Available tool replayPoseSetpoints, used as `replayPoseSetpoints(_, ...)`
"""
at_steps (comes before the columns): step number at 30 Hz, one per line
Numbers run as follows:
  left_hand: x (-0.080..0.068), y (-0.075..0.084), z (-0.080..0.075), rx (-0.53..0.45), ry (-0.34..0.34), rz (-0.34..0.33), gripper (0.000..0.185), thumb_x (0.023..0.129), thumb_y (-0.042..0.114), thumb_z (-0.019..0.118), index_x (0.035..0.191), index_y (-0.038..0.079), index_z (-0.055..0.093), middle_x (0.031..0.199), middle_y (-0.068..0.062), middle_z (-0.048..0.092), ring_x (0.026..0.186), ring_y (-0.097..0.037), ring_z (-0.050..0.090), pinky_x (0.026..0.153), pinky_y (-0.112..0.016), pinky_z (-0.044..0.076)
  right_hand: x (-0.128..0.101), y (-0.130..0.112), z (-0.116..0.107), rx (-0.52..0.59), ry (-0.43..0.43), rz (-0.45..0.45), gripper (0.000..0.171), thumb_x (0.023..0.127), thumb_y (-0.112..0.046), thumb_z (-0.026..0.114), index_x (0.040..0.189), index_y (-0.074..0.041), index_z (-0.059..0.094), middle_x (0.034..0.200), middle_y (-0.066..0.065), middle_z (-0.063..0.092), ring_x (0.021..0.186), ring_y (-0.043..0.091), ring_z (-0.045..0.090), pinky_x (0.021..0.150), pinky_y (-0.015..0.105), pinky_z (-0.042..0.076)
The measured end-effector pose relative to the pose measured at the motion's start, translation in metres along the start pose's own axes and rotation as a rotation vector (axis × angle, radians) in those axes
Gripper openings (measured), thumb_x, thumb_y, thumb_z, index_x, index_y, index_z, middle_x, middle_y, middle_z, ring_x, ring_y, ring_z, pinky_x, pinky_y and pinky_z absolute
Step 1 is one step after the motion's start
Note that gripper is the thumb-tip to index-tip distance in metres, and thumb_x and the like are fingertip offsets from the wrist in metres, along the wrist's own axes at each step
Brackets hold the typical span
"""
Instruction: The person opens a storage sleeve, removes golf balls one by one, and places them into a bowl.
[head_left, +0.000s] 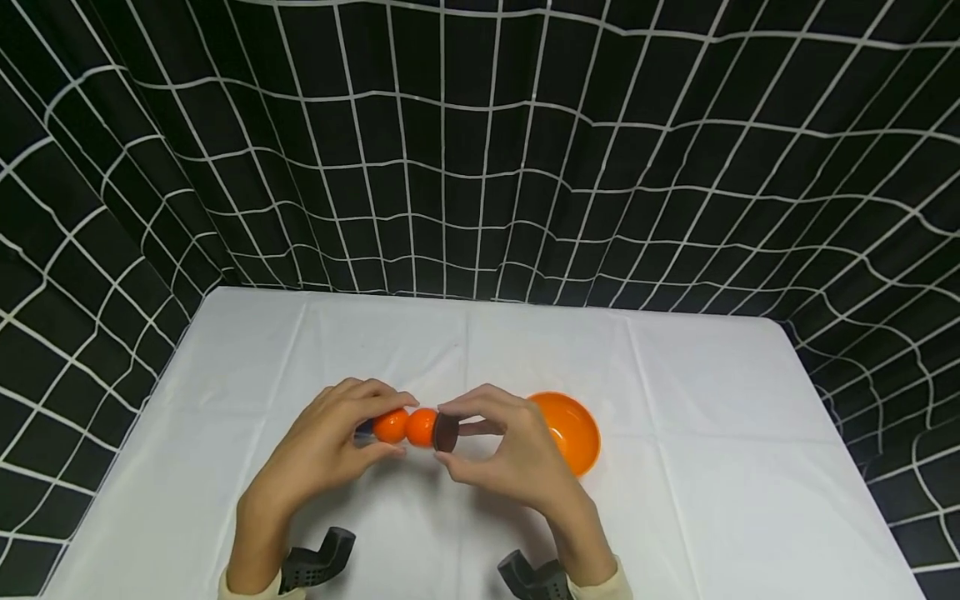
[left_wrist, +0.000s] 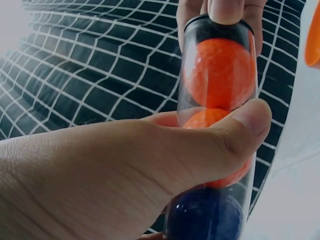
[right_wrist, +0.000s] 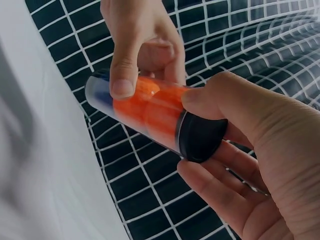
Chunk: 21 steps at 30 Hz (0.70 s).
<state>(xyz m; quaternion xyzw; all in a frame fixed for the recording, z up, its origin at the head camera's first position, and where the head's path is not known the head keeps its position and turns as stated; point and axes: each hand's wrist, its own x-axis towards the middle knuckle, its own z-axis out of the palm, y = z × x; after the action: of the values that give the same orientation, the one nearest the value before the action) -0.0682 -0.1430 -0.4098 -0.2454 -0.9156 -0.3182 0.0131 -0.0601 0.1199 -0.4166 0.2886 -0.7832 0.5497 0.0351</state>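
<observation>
A clear plastic tube lies level between the two hands above the table. Inside it are two orange balls in a row and a dark blue ball at the left end. My left hand grips the tube about its middle, thumb on the near side. At the right end sits a black cap, which my right hand pinches between thumb and fingers. The cap appears seated on the tube. In the head view, the left fingers cover most of the blue ball.
An orange bowl stands just right of the right hand, which partly hides it. A white cloth covers the table. Black curtains with a white grid rise behind and at the sides. Dark wrist devices show on both wrists.
</observation>
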Motion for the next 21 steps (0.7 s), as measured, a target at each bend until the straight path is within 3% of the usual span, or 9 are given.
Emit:
replayPoseSetpoints(6, -0.0046, -0.0002, 0.0011, 0.02, -0.021, 0.004, 0.052, 0.081, 0.029, 0.093, 0.129, 0.034, 0.074, 0.118, 0.011, 0.073, 0.112, -0.013, 0.063, 0.098, -0.042, 0.051, -0.004, -0.0003, 0.0049, 0.02, 0.001, 0.037, 0.045, 0.077, 0.0, 0.089, 0.12, -0.008, 0.078, 0.114, 0.004, 0.076, 0.106, 0.016, 0.074, 0.086, 0.035, 0.067)
replayPoseSetpoints(12, -0.0027, 0.0015, 0.0022, 0.064, -0.011, -0.018, 0.056, 0.079, 0.03, 0.094, 0.132, 0.03, 0.075, 0.119, 0.007, 0.074, 0.113, -0.017, 0.065, 0.098, -0.043, 0.052, -0.004, 0.0021, 0.0055, 0.041, 0.015, 0.087, 0.045, 0.078, 0.001, 0.09, 0.121, -0.009, 0.077, 0.117, 0.003, 0.075, 0.11, 0.018, 0.074, 0.089, 0.029, 0.065)
replayPoseSetpoints(21, 0.002, 0.0025, 0.0002, 0.06, 0.005, -0.02, 0.054, 0.079, 0.027, 0.095, 0.13, 0.025, 0.077, 0.116, 0.004, 0.076, 0.113, -0.02, 0.069, 0.1, -0.046, 0.054, 0.0016, 0.005, 0.0025, 0.038, 0.016, 0.078, 0.045, 0.08, 0.001, 0.09, 0.122, -0.007, 0.077, 0.116, 0.007, 0.073, 0.108, 0.022, 0.074, 0.089, 0.033, 0.065)
